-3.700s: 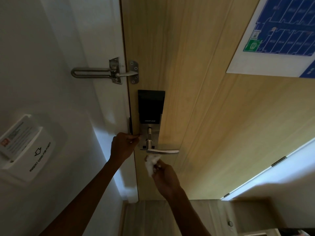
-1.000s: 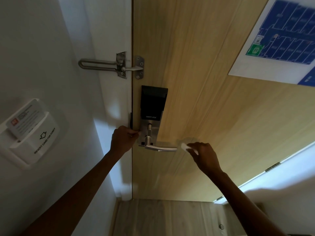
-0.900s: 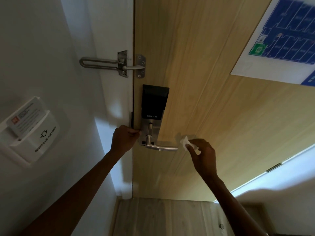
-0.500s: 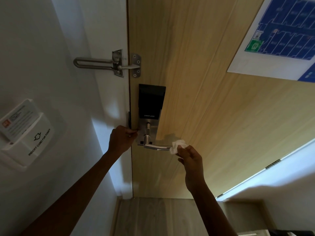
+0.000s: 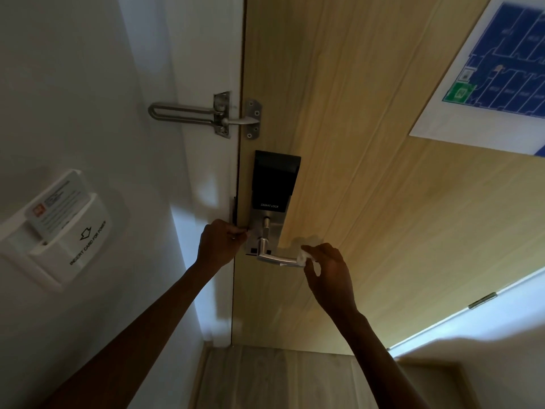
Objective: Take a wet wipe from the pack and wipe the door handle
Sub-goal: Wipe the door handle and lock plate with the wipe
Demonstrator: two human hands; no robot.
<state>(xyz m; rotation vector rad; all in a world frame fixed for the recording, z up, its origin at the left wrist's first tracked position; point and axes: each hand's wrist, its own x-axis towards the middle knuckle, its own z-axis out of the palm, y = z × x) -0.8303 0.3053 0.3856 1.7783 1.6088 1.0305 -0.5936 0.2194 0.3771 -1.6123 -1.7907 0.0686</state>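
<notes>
A silver lever door handle [image 5: 275,260] sticks out to the right from the metal plate of a black smart lock [image 5: 275,181] on a light wooden door [image 5: 368,172]. My right hand [image 5: 328,271] pinches a small crumpled white wet wipe [image 5: 303,257] and presses it against the free right end of the lever. My left hand [image 5: 219,242] is closed on the door's edge, just left of the lock plate, fingers curled around it. No wipe pack is in view.
A metal swing-bar door guard [image 5: 206,115] bridges frame and door above the lock. A white key-card power holder [image 5: 62,228] with a card in it hangs on the left wall. A blue floor-plan sign [image 5: 498,72] is on the door at upper right. Wood floor [image 5: 280,379] lies below.
My right hand, which held the wipe just off the lever's right end a second ago, has moved left and now presses the wipe on the lever's tip. My left hand stays on the door edge.
</notes>
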